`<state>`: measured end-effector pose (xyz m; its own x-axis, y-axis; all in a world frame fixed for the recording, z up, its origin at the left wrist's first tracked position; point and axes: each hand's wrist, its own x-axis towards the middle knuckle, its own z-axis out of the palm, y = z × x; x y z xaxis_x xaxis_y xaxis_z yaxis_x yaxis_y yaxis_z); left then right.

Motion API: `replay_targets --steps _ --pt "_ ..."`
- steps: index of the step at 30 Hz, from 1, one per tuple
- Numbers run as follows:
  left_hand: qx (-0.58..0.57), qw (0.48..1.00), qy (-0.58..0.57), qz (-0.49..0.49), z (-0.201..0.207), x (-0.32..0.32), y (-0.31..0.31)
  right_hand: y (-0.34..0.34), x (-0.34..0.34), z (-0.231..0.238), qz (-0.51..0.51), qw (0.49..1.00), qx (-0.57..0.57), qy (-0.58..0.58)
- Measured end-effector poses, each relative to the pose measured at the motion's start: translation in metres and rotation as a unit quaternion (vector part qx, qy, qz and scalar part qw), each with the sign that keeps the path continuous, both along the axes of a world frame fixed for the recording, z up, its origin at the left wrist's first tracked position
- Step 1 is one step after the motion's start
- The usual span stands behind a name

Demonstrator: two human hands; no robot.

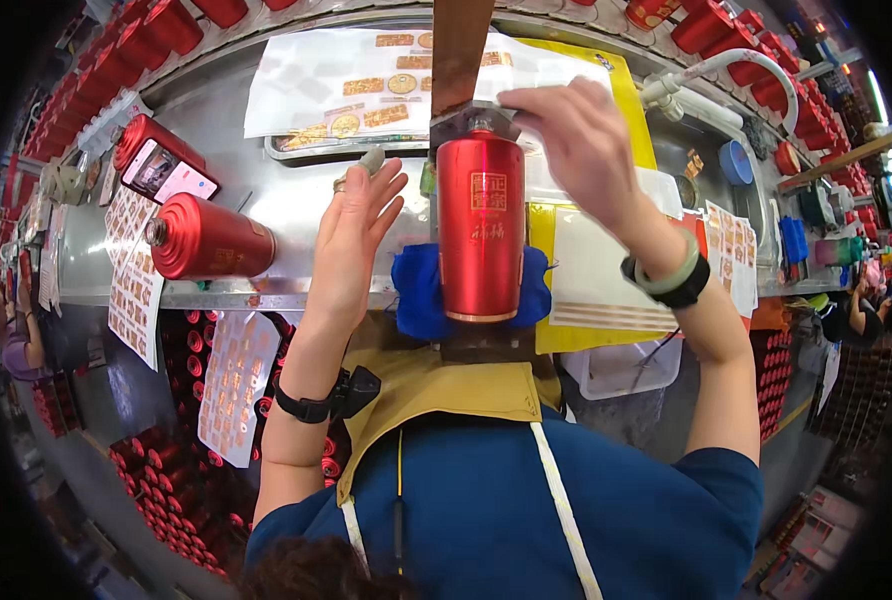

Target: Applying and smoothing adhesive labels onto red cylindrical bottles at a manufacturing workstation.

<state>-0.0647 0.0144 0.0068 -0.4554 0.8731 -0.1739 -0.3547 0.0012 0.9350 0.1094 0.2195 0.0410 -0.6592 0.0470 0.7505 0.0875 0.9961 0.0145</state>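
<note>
A glossy red bottle (481, 225) with gold markings stands in the middle, its base on a blue cloth (418, 290) and its narrow neck away from me. My left hand (351, 230) is raised to the left of the bottle, apart from it. Its fingers are stretched out, with a pale grey cover on one fingertip and nothing held. Above the bottle's right shoulder reaches my right hand (581, 140), its fingertips beside the neck at a dark grey piece. The fingers extend leftward, with no held object visible; their undersides are hidden.
Two red bottles (216, 240) lie at the left, with a phone (169, 172) against the farther one. Sheets of gold labels (366, 75) cover a tray behind. A wooden post (456, 50) rises behind the bottle. A white pipe (736, 60) curves at the far right.
</note>
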Motion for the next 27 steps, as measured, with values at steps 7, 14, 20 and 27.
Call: replay_targets --steps 7,14,20,27 --pt "0.003 1.0 0.011 0.008 -0.001 0.0 -0.003 -0.075 0.001 0.01 0.182 0.97 0.015 -0.158" --pt "0.007 1.0 0.013 -0.007 0.001 0.006 -0.014 0.003 -0.005 0.014 0.021 0.996 0.081 -0.026" --pt "-0.007 1.0 0.013 -0.021 -0.002 0.012 -0.005 -0.085 0.056 -0.023 0.317 0.94 -0.063 -0.106" --pt "0.056 0.984 0.169 -0.015 -0.017 0.024 0.035 -0.081 0.063 -0.013 0.053 0.918 -0.382 0.096"
